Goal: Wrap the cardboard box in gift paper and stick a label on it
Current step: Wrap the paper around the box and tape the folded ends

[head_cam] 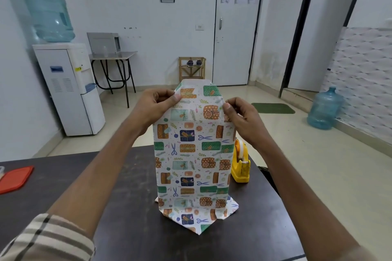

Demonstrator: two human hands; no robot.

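- A flat red lid (14,178) lies at the left edge of the dark tabletop (106,197), well apart from the work.
- The left hand (157,104) reaches forward from a striped sleeve (46,237) with the arm almost straight. It is raised to the upper left of the package. Its fingers (177,98) are pinched together on the upper left edge of the paper, thumb facing the viewer.
- The wrapped cardboard box (191,154) stands on end, right of the tabletop's middle and nearer the right edge than the left. Its long axis is vertical.
- Gift paper (191,95) covers every side in view and rises above the box as a loose top flap, slanted in at both sides.
- This flap lies directly between the two hands, each holding one side of it. The coming fold likely means pressing both slanted creases inward and down over the box's upper end.
- At the base, a pointed flap of the same paper lies flat on the tabletop, aimed at the near edge and not yet folded up.
- The right hand (239,118) is at the upper right of the package, a little lower than the left hand, wrist bent. Its fingers (227,106) are clamped on the right edge of the paper.
- A yellow tape dispenser (240,165) stands just beside the box's right side, toward the far right corner and below the right hand.
- No label is visible.
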